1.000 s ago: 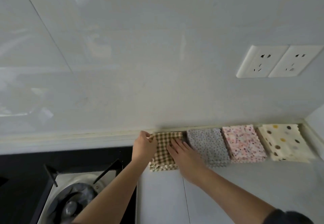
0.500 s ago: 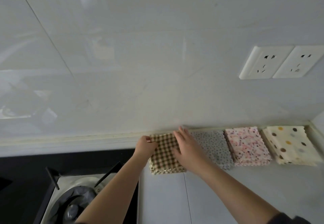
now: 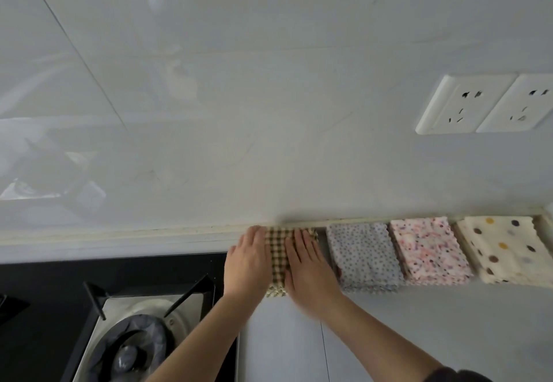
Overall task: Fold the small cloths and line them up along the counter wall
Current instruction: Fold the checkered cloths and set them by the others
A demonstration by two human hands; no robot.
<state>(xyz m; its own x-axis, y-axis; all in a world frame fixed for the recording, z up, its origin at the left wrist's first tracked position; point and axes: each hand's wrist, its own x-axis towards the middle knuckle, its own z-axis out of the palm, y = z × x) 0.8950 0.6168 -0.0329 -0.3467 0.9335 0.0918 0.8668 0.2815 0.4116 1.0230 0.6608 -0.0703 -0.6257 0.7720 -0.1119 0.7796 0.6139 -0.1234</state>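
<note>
A folded brown checked cloth [image 3: 277, 257] lies against the counter wall. My left hand [image 3: 247, 262] lies flat on its left part and my right hand [image 3: 308, 265] lies flat on its right part, fingers straight and pointing at the wall. To its right, in a row along the wall, lie a folded grey dotted cloth [image 3: 365, 254], a pink speckled cloth [image 3: 431, 251] and a cream cloth with big dots [image 3: 508, 250]. A narrow gap separates the checked cloth from the grey one.
A black gas hob [image 3: 59, 307] with a burner [image 3: 131, 348] and pan support sits at the lower left, close to my left forearm. Two wall sockets [image 3: 484, 103] are mounted above the cloths. The white counter [image 3: 419, 327] stretches out in front of the row.
My left hand went from pinching the checked cloth's left edge to lying flat on it. My right hand drew back from the wall and now presses flat on the cloth's right part.
</note>
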